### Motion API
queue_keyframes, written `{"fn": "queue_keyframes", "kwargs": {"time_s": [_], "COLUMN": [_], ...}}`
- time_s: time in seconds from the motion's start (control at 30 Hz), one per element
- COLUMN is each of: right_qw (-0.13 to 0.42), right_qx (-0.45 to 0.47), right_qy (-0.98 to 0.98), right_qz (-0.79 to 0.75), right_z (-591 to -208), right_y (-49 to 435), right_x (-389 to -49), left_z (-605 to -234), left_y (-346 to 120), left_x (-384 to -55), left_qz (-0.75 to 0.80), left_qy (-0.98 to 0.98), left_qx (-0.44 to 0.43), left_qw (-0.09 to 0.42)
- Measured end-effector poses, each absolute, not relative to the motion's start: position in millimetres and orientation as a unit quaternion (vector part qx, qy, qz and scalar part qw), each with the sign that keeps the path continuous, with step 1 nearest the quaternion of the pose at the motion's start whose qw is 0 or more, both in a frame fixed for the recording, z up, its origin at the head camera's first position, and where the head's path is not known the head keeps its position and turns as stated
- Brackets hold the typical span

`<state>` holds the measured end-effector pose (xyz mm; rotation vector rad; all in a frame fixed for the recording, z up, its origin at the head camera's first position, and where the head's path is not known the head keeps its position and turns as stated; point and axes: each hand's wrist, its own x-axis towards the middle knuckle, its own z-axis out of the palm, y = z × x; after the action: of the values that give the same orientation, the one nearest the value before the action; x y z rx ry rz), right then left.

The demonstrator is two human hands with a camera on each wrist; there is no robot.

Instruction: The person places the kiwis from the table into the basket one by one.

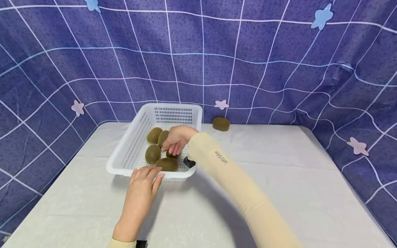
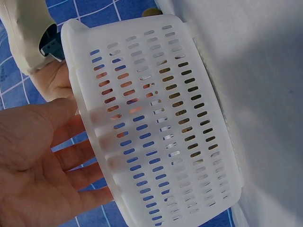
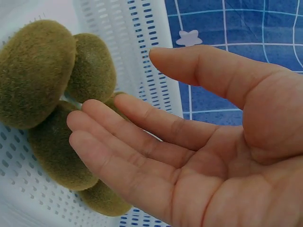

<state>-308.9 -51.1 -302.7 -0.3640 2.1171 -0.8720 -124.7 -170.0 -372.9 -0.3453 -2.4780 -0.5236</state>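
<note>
A white plastic basket (image 1: 124,151) with slotted walls holds several brown fuzzy kiwis (image 1: 153,154). My left hand (image 1: 143,184) rests on its near rim, fingers laid over the edge; the left wrist view shows those fingers (image 2: 78,177) fairly straight behind the rim. Inside the basket, my right hand (image 1: 176,139) is over the kiwis and partly hides some of them. The right wrist view has this hand (image 3: 189,156) with its thumb apart and fingers extended beside the kiwis (image 3: 64,146), nothing gripped. Whether the fingertips touch a kiwi I cannot tell.
One more kiwi (image 1: 221,124) lies outside the basket, at the back of the white-covered table (image 1: 279,179). A blue curtain (image 1: 248,69) with a grid and star pattern hangs behind the table and along its sides.
</note>
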Motion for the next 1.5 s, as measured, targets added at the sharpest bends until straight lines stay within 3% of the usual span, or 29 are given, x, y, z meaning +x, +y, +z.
{"fn": "queue_keyframes", "kwargs": {"time_s": [0.5, 1.0, 1.5], "right_qw": [0.337, 0.191, 0.062], "right_qx": [-0.165, -0.164, -0.176], "right_qy": [0.836, 0.812, 0.798], "right_qz": [-0.401, -0.527, -0.572], "right_z": [-284, -277, -305], "right_y": [-36, 6, 67], "right_x": [-304, -315, -344], "left_z": [-373, -372, -373], "left_y": [-170, -170, -171], "left_x": [-123, -123, -122], "left_qz": [-0.199, -0.200, -0.200], "left_qy": [-0.932, -0.935, -0.937], "left_qx": [-0.124, -0.121, -0.117], "left_qw": [0.276, 0.265, 0.260]}}
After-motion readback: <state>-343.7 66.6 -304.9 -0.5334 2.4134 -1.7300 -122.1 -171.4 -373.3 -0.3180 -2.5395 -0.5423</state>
